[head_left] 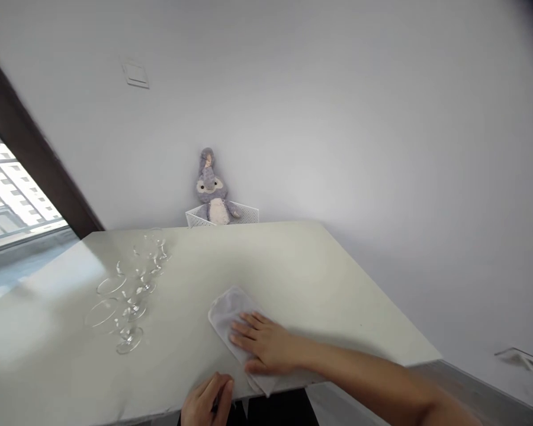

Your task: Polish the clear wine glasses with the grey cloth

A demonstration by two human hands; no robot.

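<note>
A pale grey-white cloth [231, 303] lies flat near the table's front edge. My right hand [266, 344] rests on top of it, palm down, with the fingers stretched out and spread. Part of the cloth is hidden under that hand, and one corner hangs at the edge. To its left, my left hand [207, 402] is at the table's front edge with the fingers curled in; nothing shows in it. Several clear stemmed glasses [128, 340] stand in a row on the left side of the table, apart from both hands.
The pale table [302, 266] reaches back to a white wall [359, 118]. Behind its far edge, a grey plush toy [211, 186] sits in a white basket [249, 214]. A dark frame [35, 136] and a bright window are at left. A wall switch [135, 75] is above.
</note>
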